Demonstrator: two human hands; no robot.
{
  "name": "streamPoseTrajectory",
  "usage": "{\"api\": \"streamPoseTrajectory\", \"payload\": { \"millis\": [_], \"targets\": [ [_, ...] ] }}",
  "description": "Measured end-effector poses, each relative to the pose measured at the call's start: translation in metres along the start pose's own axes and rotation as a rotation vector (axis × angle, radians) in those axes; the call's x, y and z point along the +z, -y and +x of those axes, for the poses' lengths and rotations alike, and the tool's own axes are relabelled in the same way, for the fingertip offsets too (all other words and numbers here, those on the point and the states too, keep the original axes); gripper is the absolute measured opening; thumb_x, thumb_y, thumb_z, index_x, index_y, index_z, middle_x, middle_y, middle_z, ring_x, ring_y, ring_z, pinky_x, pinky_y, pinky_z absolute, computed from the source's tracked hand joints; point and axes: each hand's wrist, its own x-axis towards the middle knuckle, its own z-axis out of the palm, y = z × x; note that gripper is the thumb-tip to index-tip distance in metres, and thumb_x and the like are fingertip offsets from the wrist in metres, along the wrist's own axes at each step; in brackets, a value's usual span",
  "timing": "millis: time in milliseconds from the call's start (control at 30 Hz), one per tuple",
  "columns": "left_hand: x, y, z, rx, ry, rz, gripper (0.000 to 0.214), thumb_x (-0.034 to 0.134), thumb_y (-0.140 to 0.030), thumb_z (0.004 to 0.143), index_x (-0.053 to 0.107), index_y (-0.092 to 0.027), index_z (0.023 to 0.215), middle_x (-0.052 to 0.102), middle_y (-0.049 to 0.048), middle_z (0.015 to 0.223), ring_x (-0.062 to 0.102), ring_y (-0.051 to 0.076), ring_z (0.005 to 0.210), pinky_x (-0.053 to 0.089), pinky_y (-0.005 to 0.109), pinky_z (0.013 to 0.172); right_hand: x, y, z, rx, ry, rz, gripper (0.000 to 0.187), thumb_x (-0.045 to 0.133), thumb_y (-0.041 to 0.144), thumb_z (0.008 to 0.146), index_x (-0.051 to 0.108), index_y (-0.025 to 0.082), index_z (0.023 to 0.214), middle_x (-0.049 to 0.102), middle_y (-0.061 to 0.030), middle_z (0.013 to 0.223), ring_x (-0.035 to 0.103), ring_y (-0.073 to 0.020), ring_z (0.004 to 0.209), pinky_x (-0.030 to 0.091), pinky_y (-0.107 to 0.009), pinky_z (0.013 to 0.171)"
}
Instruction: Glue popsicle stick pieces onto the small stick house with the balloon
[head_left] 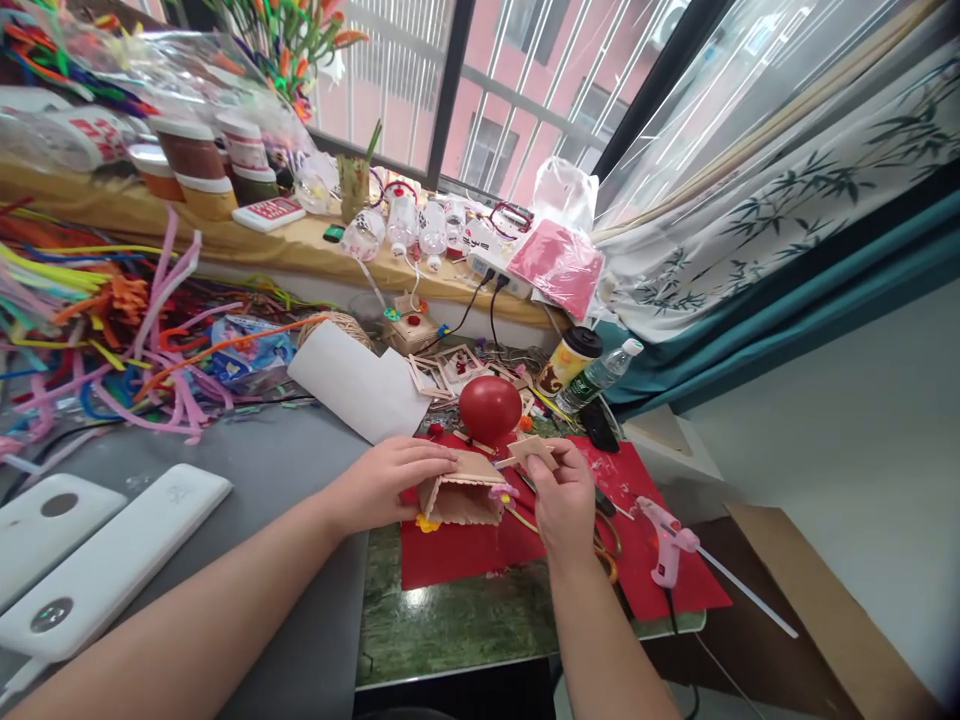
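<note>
My left hand (pixel 401 478) rests with its fingers on the top and side of a small cardboard box (pixel 465 500), whose open side faces me. A yellow flower (pixel 427 523) and a pink flower (pixel 504 492) sit at the box's edges. Between the thumb and fingers of my right hand (pixel 562 490) is a small square of cardboard (pixel 534 452), held just right of the box. A thin pale strip shows between the square and the box; whether it joins them I cannot tell. Behind both stands a round red balloon (pixel 490 408).
Red paper (pixel 465 565) covers part of the green table (pixel 427 630). Scissors (pixel 611 545) lie beside my right wrist. A pink glue gun (pixel 666 540) with a long glue stick is at the right. Behind are a water bottle (pixel 600 376) and a lidded cup (pixel 568 360); pipe cleaners (pixel 165 370) pile up left.
</note>
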Motion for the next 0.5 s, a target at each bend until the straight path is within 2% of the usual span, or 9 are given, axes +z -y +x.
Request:
{"api": "streamPoseTrajectory", "payload": {
  "millis": [167, 233, 367, 500],
  "targets": [
    [0.002, -0.007, 0.001, 0.031, 0.054, 0.063, 0.045, 0.065, -0.031, 0.101, 0.065, -0.035, 0.146, 0.067, 0.0056, 0.15, 0.06, 0.03, 0.143, 0.047, 0.05, 0.121, -0.011, 0.008, -0.011, 0.026, 0.106, -0.101, 0.02, 0.081, 0.037, 0.088, 0.07, 0.025, 0.1, 0.076, -0.0032, 0.092, 0.072, -0.0197, 0.076, 0.061, -0.033, 0.071],
    [0.003, -0.009, 0.001, 0.124, 0.018, 0.116, 0.044, 0.064, -0.028, 0.103, 0.064, -0.035, 0.146, 0.068, 0.0057, 0.149, 0.06, 0.028, 0.143, 0.048, 0.048, 0.121, -0.014, 0.011, -0.012, 0.01, 0.141, -0.128, 0.019, 0.08, 0.037, 0.09, 0.07, 0.025, 0.101, 0.076, -0.0036, 0.094, 0.073, -0.0198, 0.079, 0.062, -0.033, 0.073],
    [0.003, -0.011, 0.001, 0.374, -0.061, 0.309, 0.043, 0.062, -0.022, 0.106, 0.06, -0.026, 0.148, 0.067, 0.0104, 0.149, 0.056, 0.026, 0.147, 0.048, 0.044, 0.122, -0.019, 0.01, -0.01, 0.012, 0.172, -0.166, 0.017, 0.077, 0.034, 0.091, 0.07, 0.024, 0.102, 0.075, -0.0021, 0.09, 0.072, -0.0185, 0.079, 0.061, -0.031, 0.076],
    [0.002, -0.014, 0.0, 0.441, -0.063, 0.398, 0.044, 0.059, -0.016, 0.106, 0.058, -0.024, 0.15, 0.066, 0.0112, 0.151, 0.051, 0.025, 0.152, 0.046, 0.043, 0.125, -0.025, 0.003, -0.008, -0.008, 0.197, -0.199, 0.015, 0.077, 0.031, 0.091, 0.07, 0.024, 0.103, 0.075, -0.0018, 0.093, 0.071, -0.018, 0.083, 0.06, -0.03, 0.08]
  ]
}}
